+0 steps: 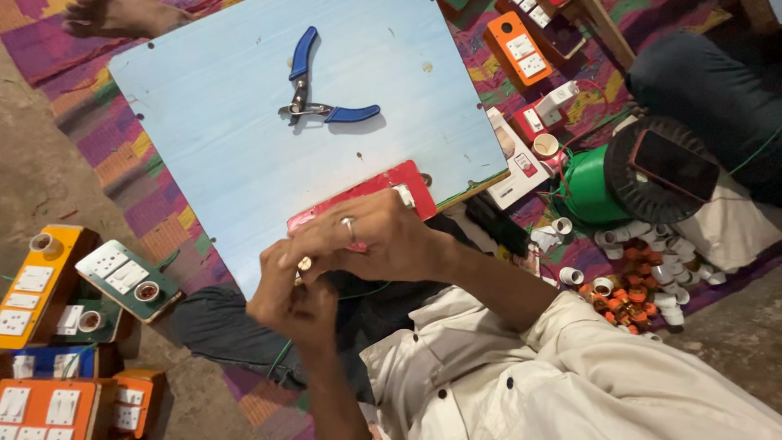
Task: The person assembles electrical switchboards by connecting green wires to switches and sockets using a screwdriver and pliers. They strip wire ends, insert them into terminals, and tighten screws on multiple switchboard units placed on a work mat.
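We hold a flat red switch board (383,189) with a white switch on it, at the near edge of the blue board (228,138). Our right hand (371,240) grips its edge. Our left hand (289,297) pinches a small brass piece (305,263) under it. Blue pliers (318,102) lie beyond our hands. A white box (513,163) sits right of them.

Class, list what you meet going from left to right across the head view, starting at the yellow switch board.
Yellow switch board → green switch board → left hand → blue-handled pliers → right hand → orange switch board → green wire spool → pile of white and orange lamp holders.
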